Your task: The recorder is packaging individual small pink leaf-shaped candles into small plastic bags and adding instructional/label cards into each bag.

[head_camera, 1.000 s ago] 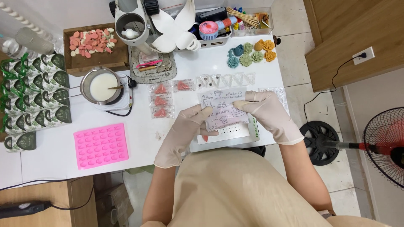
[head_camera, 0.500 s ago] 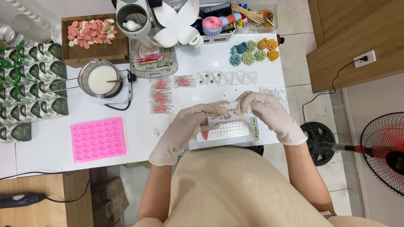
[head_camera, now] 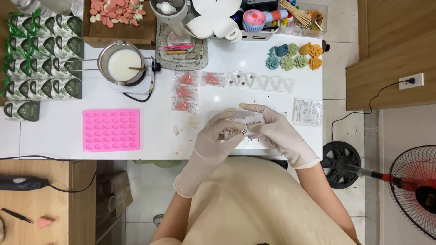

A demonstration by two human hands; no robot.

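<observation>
Two gloved hands on one clear printed packet (head_camera: 240, 126).
The left hand (head_camera: 217, 138) and right hand (head_camera: 272, 128) pinch it between closed fingertips over the white table (head_camera: 59, 136).

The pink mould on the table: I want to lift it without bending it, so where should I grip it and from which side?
The pink mould lies flat, apart from other things, its near long edge by the table front. Probably best to come from that near side and grip both short ends, since a wide, thin tray likely sags if held by one corner.
</observation>
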